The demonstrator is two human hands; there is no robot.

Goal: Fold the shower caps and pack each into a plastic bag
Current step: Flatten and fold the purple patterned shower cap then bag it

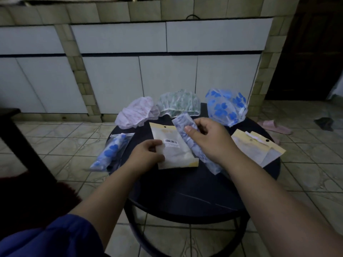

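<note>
Pale cabinet doors (167,80) and a tiled floor (65,145) frame a small round black table (185,191) where the work is laid out. At the table's middle lies a plastic bag (173,147) with a cream header and a barcode label; its inside looks white, and what it holds, if anything, cannot be made out. The left hand (146,154) pinches this bag's near left edge between thumb and curled fingers. Just right of it, the right hand (209,141) grips a folded lilac shower cap (193,145), thumb on top and fingers wrapped round it, the long strip lying alongside the bag's right edge. On the table's left rim a packed bag (111,151) holds a folded blue-flowered cap. To the right lie spare empty bags (258,147), overlapping. Along the far edge sit three unfolded caps: a pink cap (137,114), a green cap (179,104) and a blue-flowered cap (226,106). A pink slipper (276,127) rests on the floor beyond.
</note>
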